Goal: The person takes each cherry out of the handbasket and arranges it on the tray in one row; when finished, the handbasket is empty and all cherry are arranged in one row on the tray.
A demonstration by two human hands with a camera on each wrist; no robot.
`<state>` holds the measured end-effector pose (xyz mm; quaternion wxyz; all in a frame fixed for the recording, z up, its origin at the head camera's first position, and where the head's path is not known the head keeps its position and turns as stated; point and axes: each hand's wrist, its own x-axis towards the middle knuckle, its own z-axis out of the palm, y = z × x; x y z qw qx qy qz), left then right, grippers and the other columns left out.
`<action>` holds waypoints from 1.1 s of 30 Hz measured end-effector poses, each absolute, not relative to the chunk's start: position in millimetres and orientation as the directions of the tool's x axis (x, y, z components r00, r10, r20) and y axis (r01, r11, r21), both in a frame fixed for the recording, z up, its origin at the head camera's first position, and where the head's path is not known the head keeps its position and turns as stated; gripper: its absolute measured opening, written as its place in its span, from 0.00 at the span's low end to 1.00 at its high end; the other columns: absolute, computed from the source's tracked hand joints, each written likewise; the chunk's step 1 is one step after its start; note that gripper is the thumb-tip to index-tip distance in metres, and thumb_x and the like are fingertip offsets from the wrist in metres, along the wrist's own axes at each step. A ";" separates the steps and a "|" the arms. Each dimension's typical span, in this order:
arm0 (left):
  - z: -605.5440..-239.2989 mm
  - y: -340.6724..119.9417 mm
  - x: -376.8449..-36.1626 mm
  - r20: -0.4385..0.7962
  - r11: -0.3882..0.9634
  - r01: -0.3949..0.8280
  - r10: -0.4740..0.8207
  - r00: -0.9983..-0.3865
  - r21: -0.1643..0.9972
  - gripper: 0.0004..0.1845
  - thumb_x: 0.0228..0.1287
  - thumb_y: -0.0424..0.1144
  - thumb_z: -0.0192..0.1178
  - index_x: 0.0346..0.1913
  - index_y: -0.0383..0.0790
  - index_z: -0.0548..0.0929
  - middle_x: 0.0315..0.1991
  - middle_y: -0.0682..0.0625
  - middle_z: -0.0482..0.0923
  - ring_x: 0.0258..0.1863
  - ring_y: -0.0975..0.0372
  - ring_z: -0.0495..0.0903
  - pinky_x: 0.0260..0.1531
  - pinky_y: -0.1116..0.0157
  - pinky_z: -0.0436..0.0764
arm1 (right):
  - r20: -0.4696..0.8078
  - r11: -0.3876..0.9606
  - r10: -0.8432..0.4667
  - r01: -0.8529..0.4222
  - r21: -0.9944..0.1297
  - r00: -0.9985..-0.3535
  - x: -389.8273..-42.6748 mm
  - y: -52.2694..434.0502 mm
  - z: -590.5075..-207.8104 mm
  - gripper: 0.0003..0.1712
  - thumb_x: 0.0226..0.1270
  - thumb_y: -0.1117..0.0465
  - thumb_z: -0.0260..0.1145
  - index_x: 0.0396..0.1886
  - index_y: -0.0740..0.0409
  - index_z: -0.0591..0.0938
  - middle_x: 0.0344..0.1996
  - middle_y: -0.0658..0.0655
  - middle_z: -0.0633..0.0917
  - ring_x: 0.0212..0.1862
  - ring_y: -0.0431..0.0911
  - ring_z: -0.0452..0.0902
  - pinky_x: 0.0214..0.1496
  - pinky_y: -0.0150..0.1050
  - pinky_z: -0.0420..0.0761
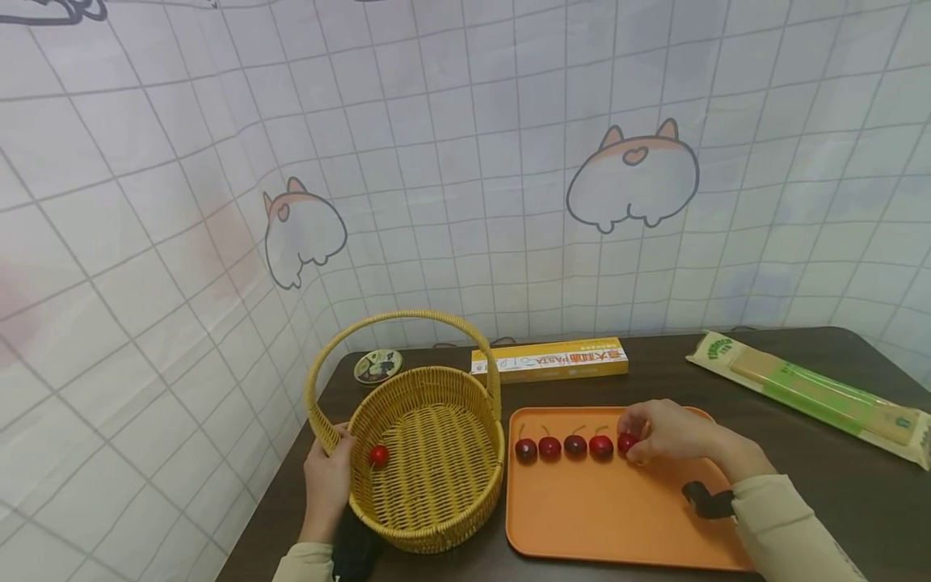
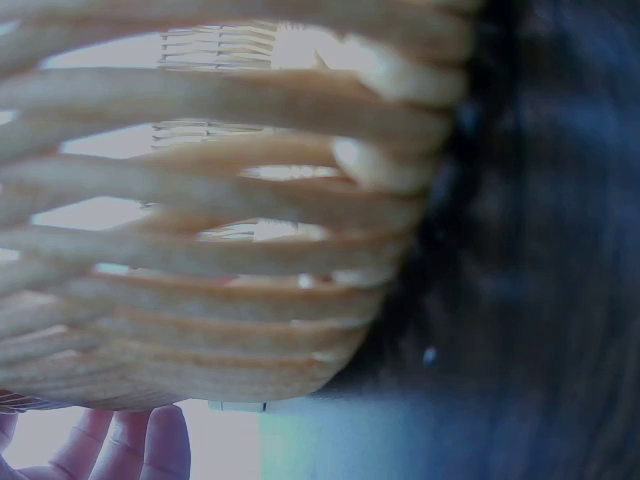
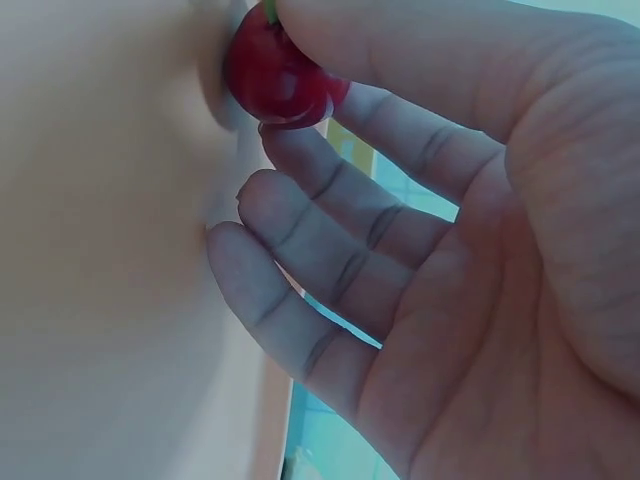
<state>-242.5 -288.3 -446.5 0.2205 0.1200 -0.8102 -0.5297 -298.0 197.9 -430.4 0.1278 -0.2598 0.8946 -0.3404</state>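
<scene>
A yellow wicker basket (image 1: 436,517) with a tall arched handle stands at the left of the table. My left hand (image 1: 327,481) grips its left side where the handle meets the rim; in the left wrist view, the weave hides most of that hand. Inside the basket lies one red cherry (image 1: 378,455). On the orange tray (image 1: 582,517), several dark red cherries (image 1: 575,446) with stems form a row near the far edge. At the row's right end, my right hand (image 1: 672,436) pinches a cherry (image 3: 275,75) between thumb and fingertips, low at the tray surface.
Behind the tray lies a yellow pasta box (image 1: 553,362). A round tin (image 1: 378,366) sits behind the basket. To the right, a long green and beige packet (image 1: 815,394) lies slanted on the dark table (image 1: 865,509). A patterned curtain (image 1: 465,202) hangs behind.
</scene>
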 end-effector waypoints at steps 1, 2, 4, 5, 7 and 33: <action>-446.4 -288.3 -242.3 0.229 0.411 0.038 -0.428 -0.874 0.911 0.14 0.71 0.39 0.50 0.51 0.34 0.78 0.53 0.38 0.78 0.44 0.53 0.74 0.37 0.67 0.75 | -0.047 0.628 -0.557 -0.383 -0.678 -0.829 -297.5 197.7 -430.1 0.16 0.53 0.61 0.76 0.40 0.59 0.81 0.31 0.50 0.81 0.30 0.42 0.75 0.31 0.35 0.75; -446.3 -288.2 -242.3 0.228 0.411 0.036 -0.428 -0.875 0.911 0.14 0.71 0.39 0.50 0.51 0.34 0.78 0.54 0.38 0.78 0.44 0.53 0.74 0.37 0.67 0.75 | -0.049 0.627 -0.554 -0.378 -0.681 -0.831 -297.4 197.5 -430.0 0.17 0.53 0.61 0.76 0.40 0.59 0.81 0.32 0.50 0.81 0.30 0.42 0.75 0.31 0.35 0.75; -446.5 -288.1 -242.6 0.225 0.409 0.034 -0.430 -0.874 0.912 0.13 0.71 0.39 0.50 0.51 0.34 0.78 0.54 0.38 0.78 0.45 0.53 0.75 0.38 0.67 0.75 | -0.049 0.623 -0.555 -0.376 -0.686 -0.831 -297.2 197.4 -429.7 0.17 0.53 0.61 0.76 0.41 0.60 0.81 0.32 0.51 0.82 0.31 0.43 0.75 0.31 0.35 0.76; -446.8 -288.2 -242.9 0.225 0.409 0.032 -0.432 -0.873 0.912 0.13 0.71 0.39 0.50 0.50 0.34 0.78 0.54 0.39 0.78 0.45 0.53 0.75 0.38 0.67 0.75 | -0.047 0.624 -0.555 -0.379 -0.683 -0.830 -297.4 197.5 -429.9 0.17 0.54 0.61 0.76 0.41 0.60 0.81 0.33 0.51 0.82 0.31 0.43 0.75 0.31 0.35 0.76; -447.3 -288.2 -243.4 0.226 0.409 0.033 -0.434 -0.872 0.912 0.13 0.71 0.39 0.50 0.50 0.34 0.78 0.54 0.39 0.78 0.46 0.52 0.75 0.39 0.66 0.75 | -0.045 0.629 -0.552 -0.380 -0.678 -0.833 -297.4 197.4 -429.7 0.18 0.53 0.60 0.76 0.42 0.60 0.81 0.33 0.51 0.82 0.32 0.43 0.76 0.31 0.35 0.76; -445.9 -287.7 -242.4 0.246 0.415 0.051 -0.431 -0.868 0.908 0.14 0.71 0.39 0.51 0.51 0.33 0.79 0.52 0.37 0.79 0.43 0.53 0.75 0.36 0.67 0.75 | 0.142 0.667 -0.502 -0.487 -0.564 -0.853 -286.2 178.9 -403.0 0.13 0.66 0.56 0.67 0.46 0.56 0.83 0.32 0.44 0.81 0.31 0.39 0.72 0.33 0.35 0.74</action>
